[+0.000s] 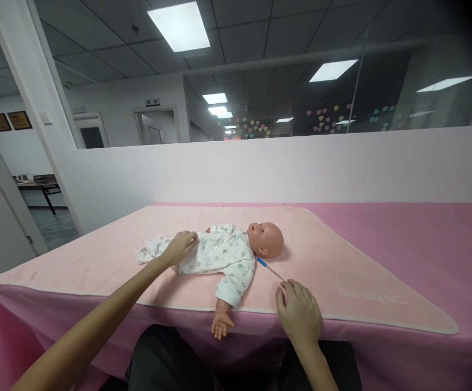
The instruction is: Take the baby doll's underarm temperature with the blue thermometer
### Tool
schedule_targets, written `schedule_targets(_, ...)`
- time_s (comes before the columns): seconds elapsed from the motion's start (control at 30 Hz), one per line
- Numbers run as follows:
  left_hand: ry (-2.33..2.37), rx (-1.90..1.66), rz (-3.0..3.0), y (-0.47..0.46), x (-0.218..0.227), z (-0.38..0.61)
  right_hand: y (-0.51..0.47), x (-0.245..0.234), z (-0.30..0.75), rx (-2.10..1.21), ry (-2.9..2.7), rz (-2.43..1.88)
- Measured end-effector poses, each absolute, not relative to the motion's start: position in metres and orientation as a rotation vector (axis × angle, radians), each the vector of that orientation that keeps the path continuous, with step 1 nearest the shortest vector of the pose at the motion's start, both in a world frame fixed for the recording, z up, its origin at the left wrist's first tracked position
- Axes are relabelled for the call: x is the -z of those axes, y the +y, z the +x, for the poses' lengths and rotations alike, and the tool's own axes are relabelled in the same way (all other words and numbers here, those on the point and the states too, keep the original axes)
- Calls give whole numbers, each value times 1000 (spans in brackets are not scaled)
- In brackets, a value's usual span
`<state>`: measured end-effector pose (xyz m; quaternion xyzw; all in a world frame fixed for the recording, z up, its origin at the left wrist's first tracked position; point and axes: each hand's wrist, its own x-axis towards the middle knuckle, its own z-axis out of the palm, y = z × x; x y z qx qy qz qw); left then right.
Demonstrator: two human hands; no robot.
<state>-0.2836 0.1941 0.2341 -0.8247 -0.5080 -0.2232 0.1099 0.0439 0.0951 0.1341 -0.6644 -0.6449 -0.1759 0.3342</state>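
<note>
The right hand (300, 309) has its fingers closed on the near end of a thin stick (271, 270), whose blue end points away from that hand, just beside the neck of a doll (219, 252). The left hand (181, 247) rests on the doll's lower body with curled fingers (whether they pinch the clothing, I cannot tell). The doll's bald head lies beyond the right hand, its legs left of the left hand, one sleeved arm between both. Under the hands spreads a peach blanket (341, 266) on the pink-draped counter (407, 244).
</note>
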Motion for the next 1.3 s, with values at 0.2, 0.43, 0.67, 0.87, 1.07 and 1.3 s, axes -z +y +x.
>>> schedule_targets(0.2,-1974,620,-2372,209,-243,-290,95,-135,44,460,-1676,-1735)
schedule_targets(0.43,-1819,954,-1930,198,-226,-286,96,-133,44,475,-1665,-1724)
schedule_targets(0.67,-1532,685,-2268,183,-204,-239,97,-132,44,503,-1663,-1723)
schedule_targets(0.87,-1500,752,-2190,186,-193,-223,97,-131,44,495,-1650,-1731)
schedule_targets(1.07,-1410,968,-2079,184,-186,-222,99,-137,41,442,-1615,-1854)
schedule_targets(1.3,-1417,1017,-2098,184,-183,-225,125,-168,51,122,-1899,-1947)
